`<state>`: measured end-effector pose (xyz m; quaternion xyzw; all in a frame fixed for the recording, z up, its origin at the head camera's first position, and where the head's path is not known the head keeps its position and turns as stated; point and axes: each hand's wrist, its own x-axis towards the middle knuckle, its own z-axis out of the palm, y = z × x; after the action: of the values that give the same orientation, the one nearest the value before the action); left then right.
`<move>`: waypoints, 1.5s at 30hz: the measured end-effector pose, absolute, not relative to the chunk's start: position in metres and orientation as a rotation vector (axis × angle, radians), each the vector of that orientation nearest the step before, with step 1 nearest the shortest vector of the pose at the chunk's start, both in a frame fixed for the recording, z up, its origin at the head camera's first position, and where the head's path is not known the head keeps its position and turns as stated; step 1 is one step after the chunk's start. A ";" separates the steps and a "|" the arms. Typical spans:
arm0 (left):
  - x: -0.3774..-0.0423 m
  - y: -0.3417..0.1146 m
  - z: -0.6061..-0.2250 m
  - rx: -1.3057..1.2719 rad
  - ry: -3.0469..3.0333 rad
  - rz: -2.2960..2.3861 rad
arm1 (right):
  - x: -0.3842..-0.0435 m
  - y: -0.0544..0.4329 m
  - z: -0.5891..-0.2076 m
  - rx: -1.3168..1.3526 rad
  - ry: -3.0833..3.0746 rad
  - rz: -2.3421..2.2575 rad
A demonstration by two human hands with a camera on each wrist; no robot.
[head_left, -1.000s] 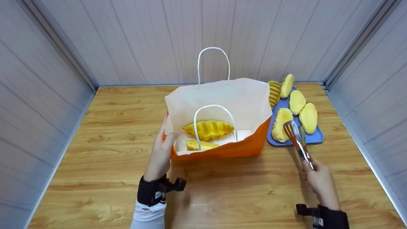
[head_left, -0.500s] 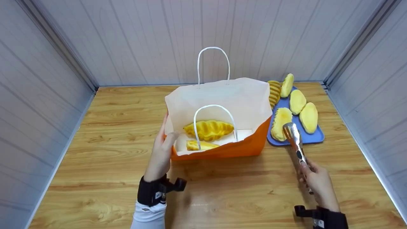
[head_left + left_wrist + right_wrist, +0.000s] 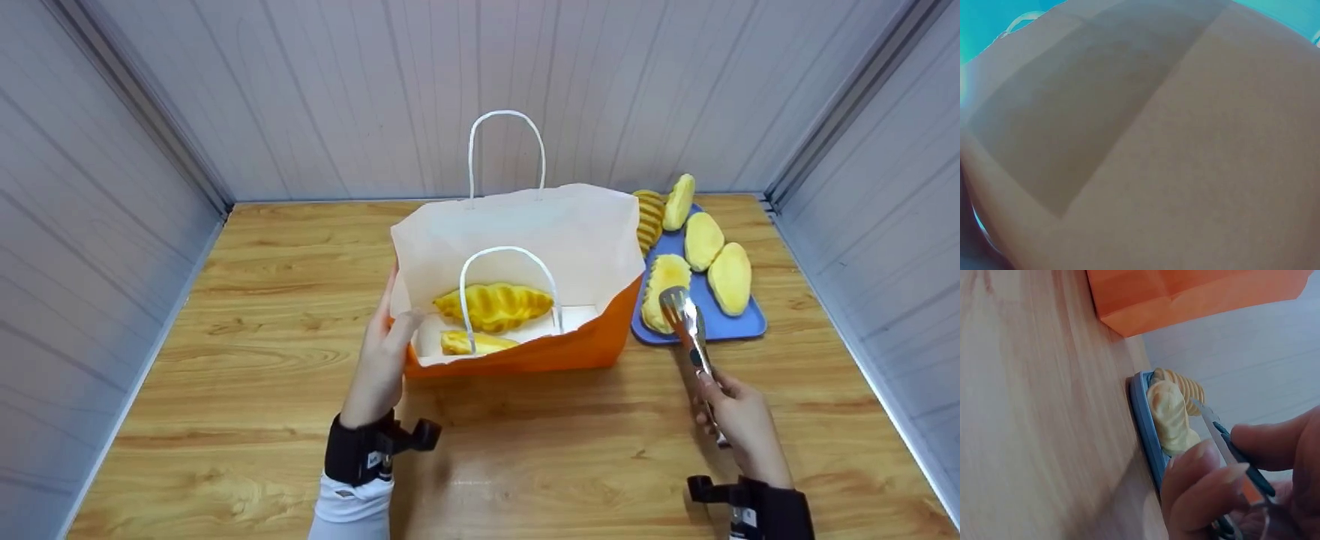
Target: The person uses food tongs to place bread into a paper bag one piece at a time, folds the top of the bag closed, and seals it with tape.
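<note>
An orange paper bag [image 3: 517, 365] with a white inside stands in the middle of the table. My left hand [image 3: 377, 367] grips its left side, the thumb over the rim; the bag's wall [image 3: 1202, 152] fills the left wrist view. Inside lie a ridged yellow bread roll [image 3: 499, 307] and a partly hidden yellow piece [image 3: 480, 343]. My right hand [image 3: 744, 424] holds metal tongs [image 3: 691, 337]. Their spread tips are over the scalloped bread [image 3: 660, 281] at the tray's near left; contact cannot be told. In the right wrist view, the tongs [image 3: 1220, 439] reach past that bread [image 3: 1169, 410].
The blue tray [image 3: 731, 327] right of the bag bears two pale oval breads [image 3: 703, 240], a narrow one [image 3: 679, 201] and a striped one [image 3: 649, 221], partly behind the bag. White handles [image 3: 507, 112] rise from the bag. Panelled walls [image 3: 337, 97] border the table.
The tongs turned over and back, and shifted slightly left over the scalloped bread. My right hand moved a little left with them. The left hand and bag stayed put.
</note>
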<state>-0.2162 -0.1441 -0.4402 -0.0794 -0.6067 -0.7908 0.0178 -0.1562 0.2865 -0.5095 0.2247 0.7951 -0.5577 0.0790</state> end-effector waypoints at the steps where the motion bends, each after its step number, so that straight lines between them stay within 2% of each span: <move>1: -0.216 -0.144 -0.440 -0.249 -1.880 -2.465 | -0.157 0.285 -0.510 0.672 2.397 -1.655; 12: -0.216 -0.143 -0.440 -0.255 -1.867 -2.489 | -0.169 0.265 -0.513 0.621 2.512 -1.555; 25: -0.215 -0.143 -0.439 -0.243 -1.867 -2.489 | -0.177 0.263 -0.520 0.661 2.429 -1.698; 30: -0.216 -0.143 -0.440 -0.241 -1.871 -2.481 | -0.179 0.267 -0.524 0.674 2.274 -1.890; 37: -0.216 -0.143 -0.440 -0.266 -1.858 -2.480 | -0.175 0.272 -0.531 0.753 1.754 -2.370; 45: -0.215 -0.143 -0.439 -0.230 -1.866 -2.488 | -0.166 0.281 -0.530 0.620 1.552 -2.499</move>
<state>-0.2148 -0.1433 -0.4389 -0.0737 -0.5984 -0.7977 0.0116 -0.1665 0.2808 -0.5295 0.2057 0.5150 -0.8294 0.0677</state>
